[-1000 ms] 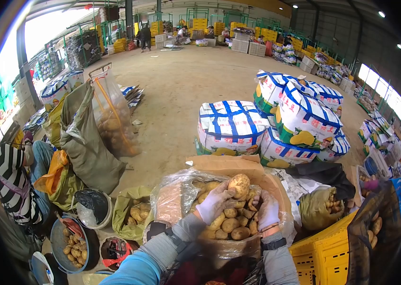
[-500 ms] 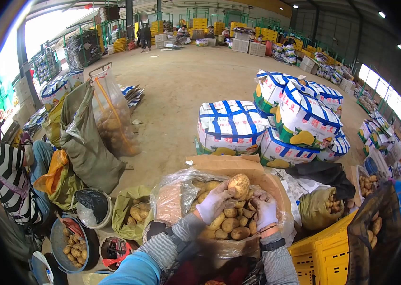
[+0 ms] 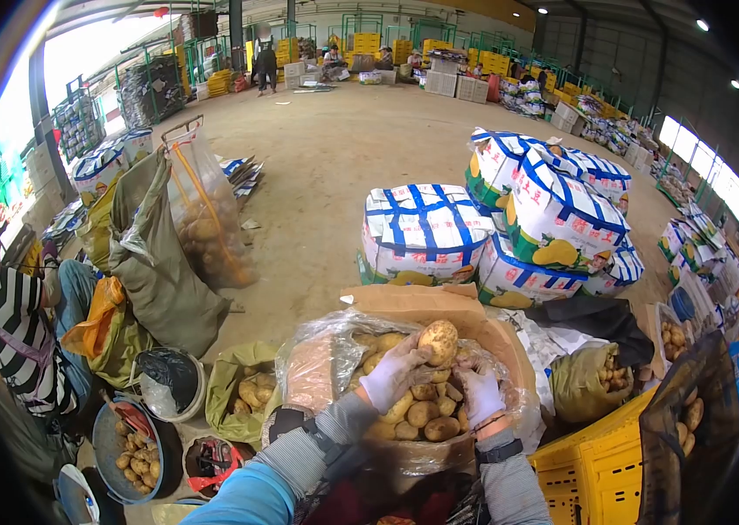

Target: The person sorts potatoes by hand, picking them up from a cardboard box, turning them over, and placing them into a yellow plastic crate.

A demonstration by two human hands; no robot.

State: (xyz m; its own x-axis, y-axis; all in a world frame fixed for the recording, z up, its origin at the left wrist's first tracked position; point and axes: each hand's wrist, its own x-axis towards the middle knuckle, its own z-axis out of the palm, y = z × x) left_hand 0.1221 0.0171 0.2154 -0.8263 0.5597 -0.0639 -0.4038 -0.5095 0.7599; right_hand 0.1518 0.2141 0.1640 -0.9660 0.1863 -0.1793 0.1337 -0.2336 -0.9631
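Observation:
My left hand (image 3: 391,376), in a pale glove, is closed round a large potato (image 3: 438,342) and lifts it above the carton. Close by on the right, my gloved right hand (image 3: 481,392) has its fingers curled together over the heap; whether anything is inside them is hidden. Beneath both hands lie loose potatoes (image 3: 423,413) in an open cardboard carton (image 3: 509,354) lined with clear plastic film (image 3: 334,328).
Left of the carton are a green sack of potatoes (image 3: 230,372), a white bucket (image 3: 199,394) and a blue tub (image 3: 107,477). A yellow crate (image 3: 588,464) stands at right. Strapped potato packs (image 3: 426,232) are stacked ahead. A person in stripes (image 3: 24,324) sits at left.
My right hand has shifted slightly left and down, away from the raised potato. My left hand still holds that potato in almost the same place.

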